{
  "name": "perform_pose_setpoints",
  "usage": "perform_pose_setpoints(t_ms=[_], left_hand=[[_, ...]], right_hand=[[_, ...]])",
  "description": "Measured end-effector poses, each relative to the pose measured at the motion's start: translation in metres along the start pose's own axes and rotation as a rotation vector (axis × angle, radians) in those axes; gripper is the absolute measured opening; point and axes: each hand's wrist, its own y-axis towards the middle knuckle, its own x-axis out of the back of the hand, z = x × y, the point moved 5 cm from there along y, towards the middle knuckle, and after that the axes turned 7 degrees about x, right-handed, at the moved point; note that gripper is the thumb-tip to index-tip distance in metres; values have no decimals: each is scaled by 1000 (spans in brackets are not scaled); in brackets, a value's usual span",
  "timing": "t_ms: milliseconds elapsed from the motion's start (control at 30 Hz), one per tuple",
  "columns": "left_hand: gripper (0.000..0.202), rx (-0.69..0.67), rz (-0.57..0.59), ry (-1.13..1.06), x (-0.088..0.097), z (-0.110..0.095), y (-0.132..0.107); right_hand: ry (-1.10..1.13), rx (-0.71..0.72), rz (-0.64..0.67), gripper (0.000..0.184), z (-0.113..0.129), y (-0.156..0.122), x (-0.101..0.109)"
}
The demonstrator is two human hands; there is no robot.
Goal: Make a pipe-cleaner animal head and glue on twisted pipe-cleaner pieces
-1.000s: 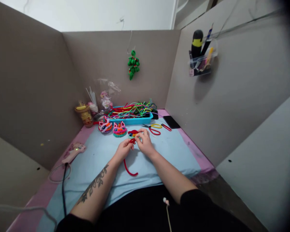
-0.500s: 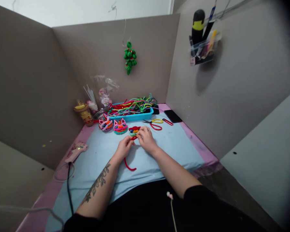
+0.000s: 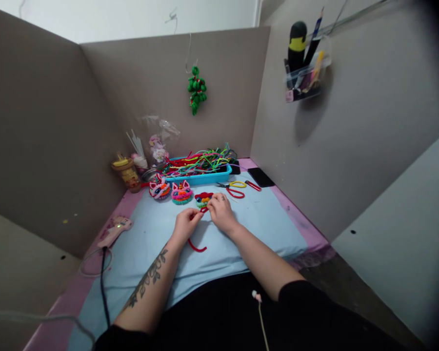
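My left hand (image 3: 185,225) and my right hand (image 3: 221,212) meet over the light blue mat (image 3: 263,224), both pinched on a red pipe cleaner (image 3: 197,247). Its loose tail curls on the mat below my left hand. Just beyond my fingertips sits a small red, green and yellow pipe-cleaner piece (image 3: 203,198), and the red strand runs up to it. My left forearm is tattooed.
Two finished pipe-cleaner faces (image 3: 160,189) (image 3: 182,192) lie left of the piece. Behind are a blue tray (image 3: 201,178) of coloured pipe cleaners, red and yellow scissors (image 3: 236,189), a black phone (image 3: 260,176) and a jar (image 3: 126,173). A pink glue gun (image 3: 114,230) with cord lies left. Grey partition walls enclose the desk.
The red tail on the mat has grown shorter as the strand is drawn up toward the piece. Both hands stay pinched at the same spot; the camera tilted slightly.
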Motion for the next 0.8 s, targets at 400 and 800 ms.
perform_pose_setpoints(t_ms=[400, 800], left_hand=[[29, 29, 77, -84, 0, 2, 2], [28, 82, 35, -230, 8, -6, 1]], right_hand=[[133, 44, 64, 14, -8, -1, -9], [748, -367, -33, 21, -27, -7, -28]])
